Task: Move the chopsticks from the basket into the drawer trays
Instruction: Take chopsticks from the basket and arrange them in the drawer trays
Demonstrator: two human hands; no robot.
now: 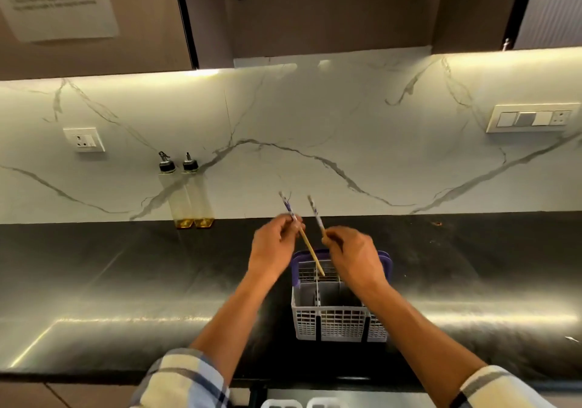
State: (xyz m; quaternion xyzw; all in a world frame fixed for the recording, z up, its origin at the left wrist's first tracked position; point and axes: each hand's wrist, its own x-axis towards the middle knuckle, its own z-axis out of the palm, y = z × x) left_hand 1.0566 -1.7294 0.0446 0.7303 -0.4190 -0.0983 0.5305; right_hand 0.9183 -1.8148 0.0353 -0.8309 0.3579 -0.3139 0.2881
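Observation:
A white slatted cutlery basket [338,321] with a purple rim stands on the dark counter, right in front of me. Above it my left hand [274,243] is shut on a wooden chopstick [310,250] with a patterned top; its thin end slants down into the basket. My right hand [352,254] is shut on a second chopstick [316,212], whose patterned top points up and away. At least one more patterned stick [317,295] rests inside the basket. At the bottom edge, white drawer trays [302,404] just show.
Two clear oil bottles [189,199] with dark spouts stand against the marble backsplash at the left. Wall sockets [84,139] and a switch plate [532,118] sit on the backsplash. The dark counter [126,281] stretches to both sides. Cabinets hang overhead.

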